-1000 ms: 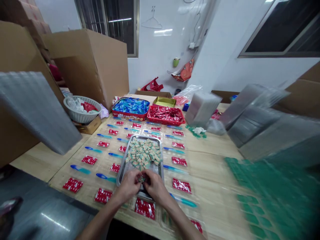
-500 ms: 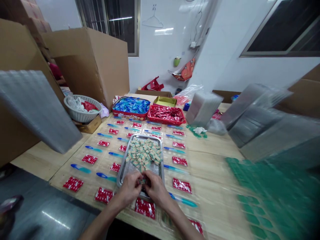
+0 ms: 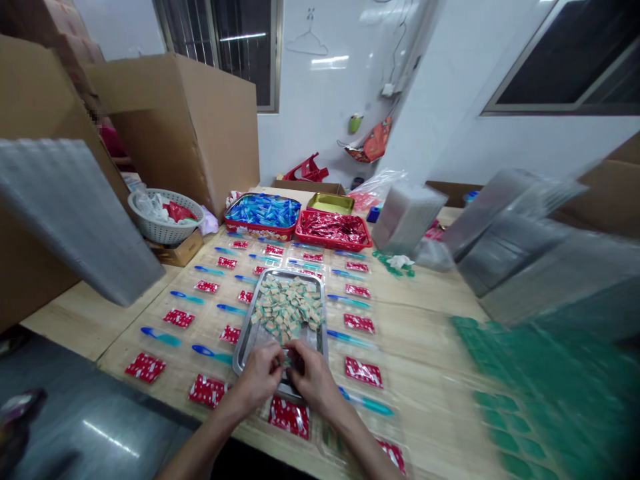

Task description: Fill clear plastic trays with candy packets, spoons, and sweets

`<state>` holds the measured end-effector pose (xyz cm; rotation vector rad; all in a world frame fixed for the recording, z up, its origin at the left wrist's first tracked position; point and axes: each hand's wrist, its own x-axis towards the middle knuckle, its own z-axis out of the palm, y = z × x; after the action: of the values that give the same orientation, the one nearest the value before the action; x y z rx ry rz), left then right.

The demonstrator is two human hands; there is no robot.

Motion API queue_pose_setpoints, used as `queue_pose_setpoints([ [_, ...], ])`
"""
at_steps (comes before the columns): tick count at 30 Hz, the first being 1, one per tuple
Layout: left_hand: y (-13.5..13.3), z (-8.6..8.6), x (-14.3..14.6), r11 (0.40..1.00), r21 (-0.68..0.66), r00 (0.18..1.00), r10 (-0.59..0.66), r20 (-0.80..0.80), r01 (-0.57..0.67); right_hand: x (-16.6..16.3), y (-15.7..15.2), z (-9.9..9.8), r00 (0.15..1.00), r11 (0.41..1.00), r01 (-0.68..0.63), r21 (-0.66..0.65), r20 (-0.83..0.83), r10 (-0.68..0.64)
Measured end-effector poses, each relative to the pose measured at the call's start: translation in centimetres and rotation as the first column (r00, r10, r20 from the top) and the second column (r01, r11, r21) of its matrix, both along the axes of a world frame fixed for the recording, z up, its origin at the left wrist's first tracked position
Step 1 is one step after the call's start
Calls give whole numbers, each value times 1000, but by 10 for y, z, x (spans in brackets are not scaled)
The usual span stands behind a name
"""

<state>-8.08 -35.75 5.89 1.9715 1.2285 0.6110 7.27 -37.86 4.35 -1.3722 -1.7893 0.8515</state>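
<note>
My left hand [image 3: 260,375] and my right hand [image 3: 311,373] meet over the near end of a steel tray [image 3: 245,340]. Both sets of fingers pinch together on small green-and-cream wrapped pieces [image 3: 286,360] between them. A heap of the same small wrapped pieces [image 3: 287,307] fills the far half of the tray. Around the tray lie clear blister trays holding red sachets [image 3: 363,371] and blue-handled tools [image 3: 161,337] in rows.
A blue-filled red tin [image 3: 261,215] and a red-filled tin [image 3: 332,229] stand behind the tray. A white basket [image 3: 165,217] and cardboard boxes [image 3: 185,127] are at left. Stacks of clear plastic trays [image 3: 530,240] and green sheets [image 3: 540,387] are at right.
Both hands stay at the tray's near end and their fingers shift slightly on the small wrapped pieces. Nothing else has moved.
</note>
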Motion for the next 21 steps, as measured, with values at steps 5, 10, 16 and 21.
queue_pose_setpoints([
  [5, 2, -1, -1, 1000, 10, 1000, -20, 2, 20, 1, 2, -3, 1000, 1000, 2, -24, -7, -2],
  [10, 1, 1, 1, 999, -34, 1000, 29, 2, -29, 0, 4, 0, 1000, 999, 16, -41, 2, -16],
  [16, 3, 3, 1, 1000, -23, 998, 17, -60, -18, -2, 4, 4, 1000, 999, -17, -33, -16, 16],
  [21, 3, 1, -1, 998, -47, 997, 42, -62, -45, 0, 2, 1, 1000, 999, -1, -46, -17, 0],
])
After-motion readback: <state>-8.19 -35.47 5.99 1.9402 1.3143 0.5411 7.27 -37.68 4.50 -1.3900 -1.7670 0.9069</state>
